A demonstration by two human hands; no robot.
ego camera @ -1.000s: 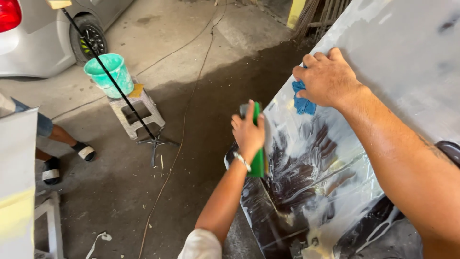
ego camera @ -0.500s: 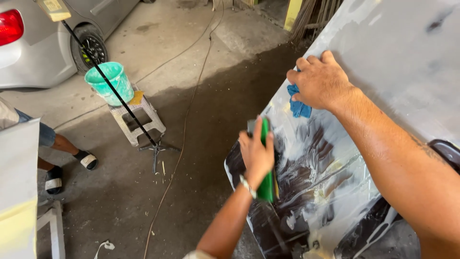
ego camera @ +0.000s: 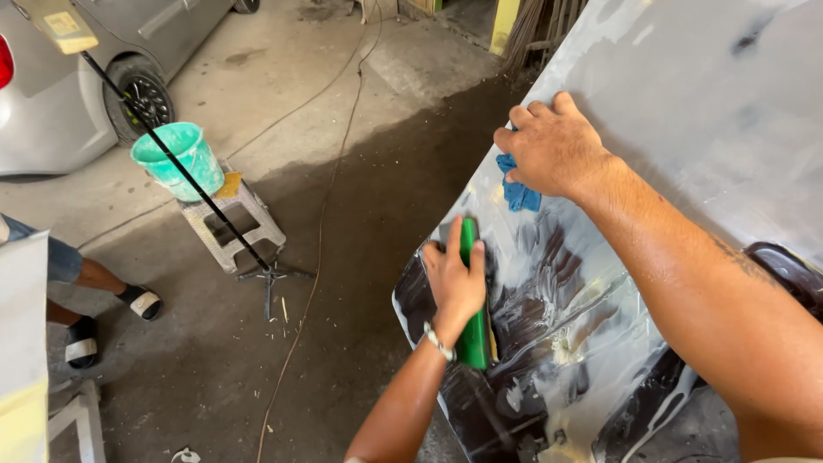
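Note:
A large car body panel (ego camera: 686, 94) leans across the right side, pale grey above and wet, dark and streaked with white lather lower down. My left hand (ego camera: 454, 279) grips a green sanding block (ego camera: 473, 330) and presses it flat on the wet dark part near the panel's lower left edge. My right hand (ego camera: 553, 150) rests higher up on the panel, fingers curled over a blue cloth (ego camera: 519, 193) that sticks out under the palm.
A teal bucket (ego camera: 176, 159) stands on a small stool (ego camera: 231, 219) on the concrete floor. A black stand (ego camera: 266, 270) leans past it. A grey car (ego camera: 77, 77) is parked at the upper left. Another person's legs in sandals (ego camera: 94, 309) show at the left. Cables (ego camera: 317, 231) trail across the floor.
My left hand has slid the green block down the wet panel toward me. My right hand has stayed on the blue cloth.

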